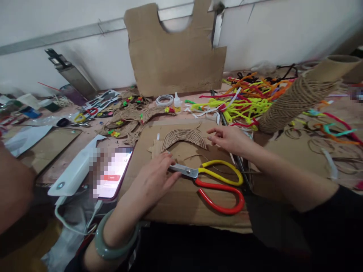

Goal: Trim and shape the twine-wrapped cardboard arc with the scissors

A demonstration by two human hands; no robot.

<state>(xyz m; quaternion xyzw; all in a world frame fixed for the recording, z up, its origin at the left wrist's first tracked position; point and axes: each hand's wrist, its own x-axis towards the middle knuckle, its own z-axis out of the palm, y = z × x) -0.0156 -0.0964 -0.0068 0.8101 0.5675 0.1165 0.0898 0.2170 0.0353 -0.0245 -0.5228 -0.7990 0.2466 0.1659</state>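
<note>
The arched piece wound with twine (183, 137) lay on a cardboard sheet (181, 196) at the middle of the bench, with the right hand (227, 139) open and its fingertips just touching the arch's right end. The left hand (154, 173) was flat and loose, holding nothing, and it rested on the blades of the scissors (211, 181) just below the arch. A careless slide of this hand could perhaps nick a finger, or push the scissors into the phone (112, 174) beside it.

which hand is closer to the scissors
Left. The left hand lies flat on the cardboard sheet with its fingertips at the blades of the scissors; the right hand is farther back, beside the rope arch.
</note>
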